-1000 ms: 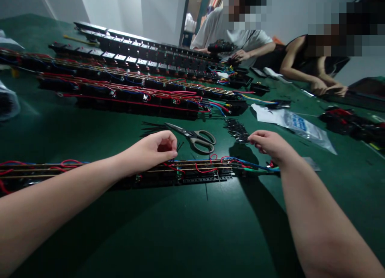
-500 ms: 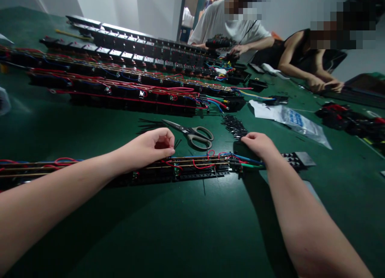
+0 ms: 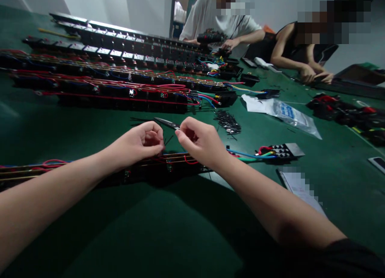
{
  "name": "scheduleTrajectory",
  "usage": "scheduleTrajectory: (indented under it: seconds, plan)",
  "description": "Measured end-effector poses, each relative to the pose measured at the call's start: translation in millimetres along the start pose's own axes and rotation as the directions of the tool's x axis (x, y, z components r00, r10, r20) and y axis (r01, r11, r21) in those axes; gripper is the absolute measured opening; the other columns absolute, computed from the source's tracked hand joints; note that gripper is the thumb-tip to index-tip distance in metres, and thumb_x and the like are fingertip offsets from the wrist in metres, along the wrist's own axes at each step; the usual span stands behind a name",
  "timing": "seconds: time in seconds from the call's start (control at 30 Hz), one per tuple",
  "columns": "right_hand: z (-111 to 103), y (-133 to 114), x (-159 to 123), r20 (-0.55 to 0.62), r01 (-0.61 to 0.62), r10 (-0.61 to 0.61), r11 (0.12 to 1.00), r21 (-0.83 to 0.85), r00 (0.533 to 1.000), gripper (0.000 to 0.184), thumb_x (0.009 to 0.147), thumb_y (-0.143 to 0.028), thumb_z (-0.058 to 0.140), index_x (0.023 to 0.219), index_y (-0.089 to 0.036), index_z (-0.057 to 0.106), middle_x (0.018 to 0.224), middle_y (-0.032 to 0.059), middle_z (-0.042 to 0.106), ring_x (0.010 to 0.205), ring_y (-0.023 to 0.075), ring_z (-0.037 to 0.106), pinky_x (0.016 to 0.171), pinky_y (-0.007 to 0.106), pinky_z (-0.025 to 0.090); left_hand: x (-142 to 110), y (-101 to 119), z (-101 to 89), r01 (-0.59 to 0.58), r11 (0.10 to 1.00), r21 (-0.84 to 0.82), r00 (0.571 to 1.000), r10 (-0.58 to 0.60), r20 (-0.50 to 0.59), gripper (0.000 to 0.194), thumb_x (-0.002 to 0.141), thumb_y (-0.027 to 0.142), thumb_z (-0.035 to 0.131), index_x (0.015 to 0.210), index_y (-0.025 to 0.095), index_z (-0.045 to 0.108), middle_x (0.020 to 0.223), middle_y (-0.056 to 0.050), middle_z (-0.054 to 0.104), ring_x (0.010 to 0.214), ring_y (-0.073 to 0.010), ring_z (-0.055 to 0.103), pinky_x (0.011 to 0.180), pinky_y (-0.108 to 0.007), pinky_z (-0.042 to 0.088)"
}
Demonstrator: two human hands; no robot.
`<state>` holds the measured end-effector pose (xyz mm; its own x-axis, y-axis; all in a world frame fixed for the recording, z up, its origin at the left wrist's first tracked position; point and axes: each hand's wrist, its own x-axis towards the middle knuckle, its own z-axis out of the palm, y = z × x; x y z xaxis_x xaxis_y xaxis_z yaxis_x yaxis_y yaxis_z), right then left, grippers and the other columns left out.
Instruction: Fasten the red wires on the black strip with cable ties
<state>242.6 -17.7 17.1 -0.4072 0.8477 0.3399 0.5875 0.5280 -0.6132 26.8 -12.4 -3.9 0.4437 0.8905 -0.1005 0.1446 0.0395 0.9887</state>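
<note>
Near the front edge of the green tabletop, a long black wired strip lies crosswise, brass rails and red loops facing up so the wiring is reachable from above. Left hand sits over the strip's middle, fingers curled narrow, thumb and forefinger pinched; what they pinch is too small to tell, possibly a thin black tie. Right hand is just beside it, fingers likewise drawn together in a pinch over the same spot on the rails. Both hands meet at one point, which reads as two-handed fine work on one wire bundle.

Strip's right end trails blue, green and red leads to a black end block. Scissors lie just behind the hands, mostly hidden by them. Loose pile of black ties is near, to the right. Plastic bag sits farther right. Finished strips are stacked in rows behind. Two other people work at the far side.

Versus half a second ago: right hand has moved from the strip's lead end leftward to join the left; left hand is nearly unchanged.
</note>
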Motion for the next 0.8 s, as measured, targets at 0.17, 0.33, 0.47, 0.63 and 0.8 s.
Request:
scheduleTrajectory:
  seconds: [0.17, 0.33, 0.47, 0.63, 0.8]
  plan:
    - [17, 8, -3, 0.060, -0.150, 0.138, 0.918, 0.368, 0.989, 0.012, 0.091, -0.030, 0.062, 0.094, -0.022, 0.054, 0.073, -0.0052, 0.055, 0.061, 0.0111, 0.051, 0.056, 0.025, 0.040, 1, -4, -1.1, -0.018, 0.999, -0.029, 0.999, 0.019, 0.039, 0.026, 0.079, 0.025, 0.076, 0.091, 0.021, 0.054, 0.078, 0.006, 0.065, 0.072, -0.0101, 0.062, 0.069, -0.025, 0.048]
    - [15, 10, -8, 0.151, -0.171, 0.117, 0.890, 0.423, 0.982, 0.015, 0.089, -0.027, 0.064, 0.101, -0.020, 0.058, 0.078, -0.0040, 0.057, 0.066, 0.0112, 0.053, 0.060, 0.026, 0.044, 1, -4, -1.4, -0.029, 1.000, 0.010, 0.997, 0.028, 0.065, 0.021, 0.083, 0.025, 0.073, 0.091, 0.021, 0.054, 0.077, 0.006, 0.063, 0.071, -0.0097, 0.060, 0.068, -0.024, 0.047]
    - [14, 11, -7, 0.133, -0.151, 0.101, 0.881, 0.448, 0.986, 0.007, 0.092, -0.025, 0.061, 0.094, -0.019, 0.061, 0.077, -0.0029, 0.058, 0.068, 0.0112, 0.054, 0.060, 0.025, 0.043, 1, 0, -1.3, -0.014, 0.998, 0.067, 0.998, 0.010, 0.056, 0.019, 0.082, 0.026, 0.073, 0.089, 0.020, 0.056, 0.076, 0.005, 0.063, 0.070, -0.0102, 0.060, 0.066, -0.025, 0.047]
    - [14, 12, -5, 0.137, -0.159, 0.105, 0.861, 0.484, 0.985, 0.006, 0.093, -0.023, 0.064, 0.091, -0.018, 0.063, 0.077, -0.0031, 0.058, 0.068, 0.0103, 0.054, 0.059, 0.024, 0.042, 0, 6, -0.5, -0.018, 0.993, 0.121, 0.998, 0.011, 0.058, 0.015, 0.079, 0.022, 0.073, 0.085, 0.019, 0.058, 0.074, 0.006, 0.062, 0.066, -0.0092, 0.059, 0.061, -0.022, 0.047]
    - [13, 10, -4, 0.146, -0.131, 0.064, 0.848, 0.513, 0.987, 0.004, 0.092, -0.018, 0.067, 0.090, -0.018, 0.064, 0.080, -0.0032, 0.060, 0.070, 0.0090, 0.056, 0.062, 0.023, 0.044, 0, 9, 0.1, -0.016, 0.986, 0.167, 0.998, 0.006, 0.063, 0.012, 0.079, 0.020, 0.072, 0.082, 0.019, 0.060, 0.074, 0.006, 0.062, 0.065, -0.0084, 0.060, 0.059, -0.019, 0.049]
